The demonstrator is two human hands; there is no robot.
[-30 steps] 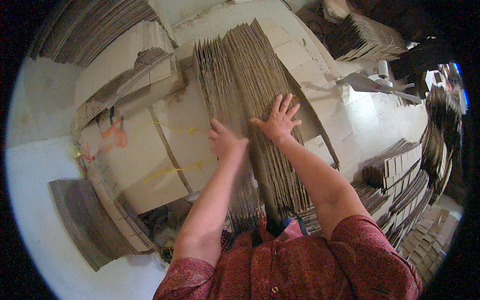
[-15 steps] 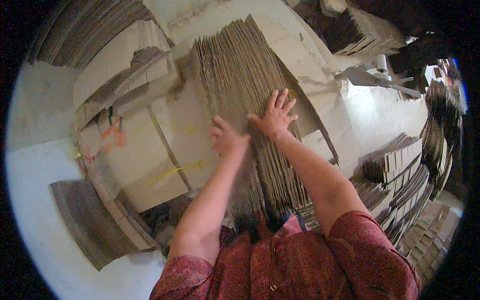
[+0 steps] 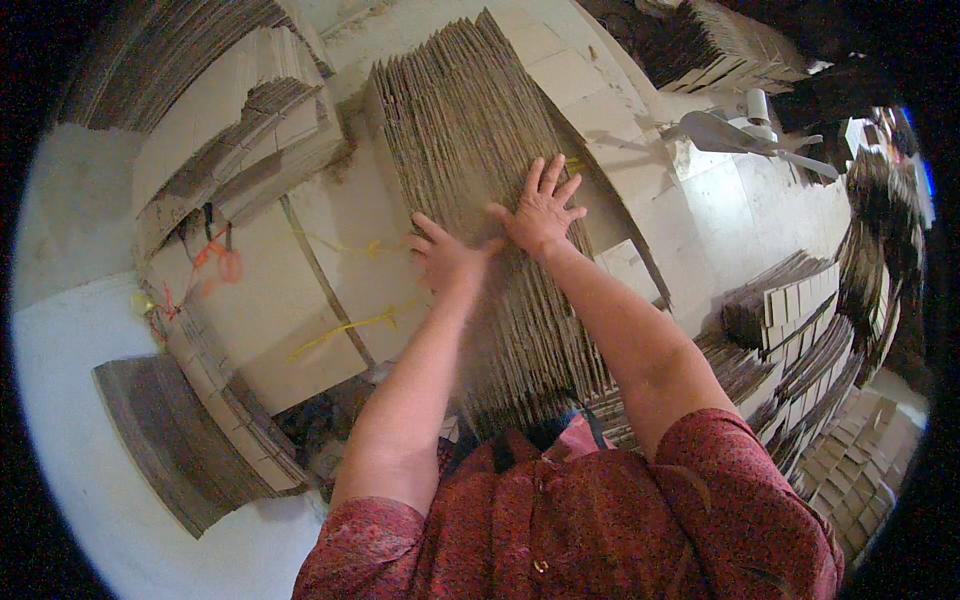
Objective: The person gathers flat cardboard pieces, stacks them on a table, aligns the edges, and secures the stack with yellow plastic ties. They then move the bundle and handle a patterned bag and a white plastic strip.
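Note:
A long row of flat cardboard pieces (image 3: 470, 130) stands on edge in front of me, running from my waist to the far side. My left hand (image 3: 450, 262) lies against its left side, fingers spread, slightly blurred. On the top edges, a little farther and to the right, my right hand (image 3: 541, 214) rests with its fingers fanned out and the palm down. The two thumbs point toward each other across the row. Neither hand grips a piece. Beneath the row is a flat cardboard surface (image 3: 250, 300).
Yellow strings (image 3: 345, 335) and an orange-red cord (image 3: 225, 262) lie at left. More cardboard stacks stand at the upper left (image 3: 235, 130), lower left (image 3: 190, 440) and right (image 3: 795, 320). A grey fan (image 3: 740, 135) stands at the far right.
The dark gap in the near part of the row has closed up, its two sections now pressed together. Both hands stay spread on the row; the view has shifted slightly.

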